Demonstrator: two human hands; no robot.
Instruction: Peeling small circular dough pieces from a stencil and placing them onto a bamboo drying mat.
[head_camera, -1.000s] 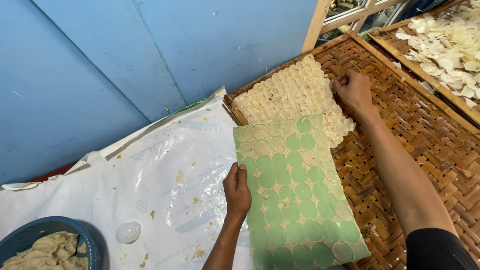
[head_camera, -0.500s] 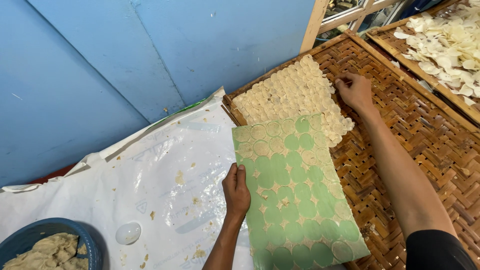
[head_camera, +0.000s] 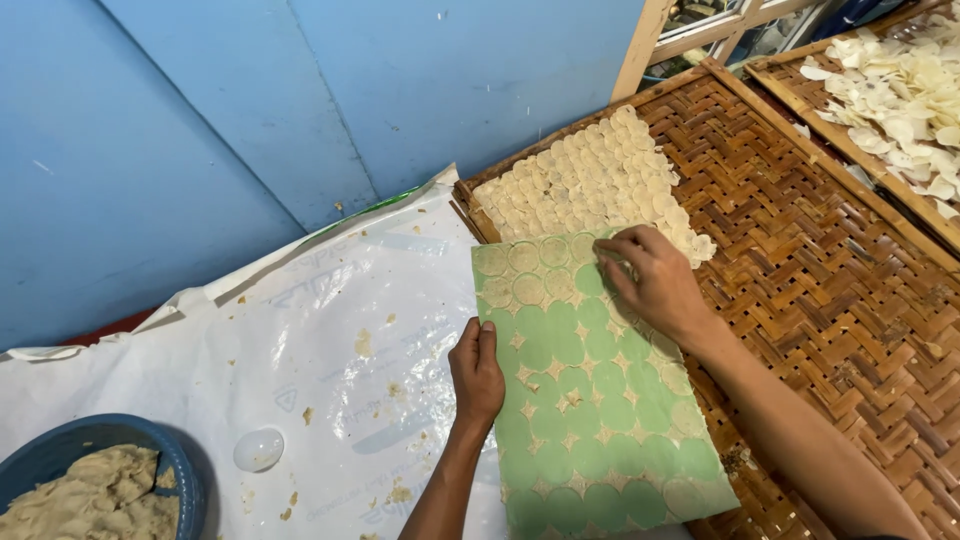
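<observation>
Left hand (head_camera: 476, 372) pinches the thin, floppy green sheet (head_camera: 590, 400) at its edge; right hand (head_camera: 650, 280) fingers spread flat on fragile dough rounds (head_camera: 530, 290) at its top; best handled by edges.

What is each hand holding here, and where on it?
Left hand grips the green sheet at its left edge; right hand rests on its upper part.

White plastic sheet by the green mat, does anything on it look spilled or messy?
Yes. Small beige dough crumbs lie scattered over the white plastic sheet, left of the left hand.
</observation>
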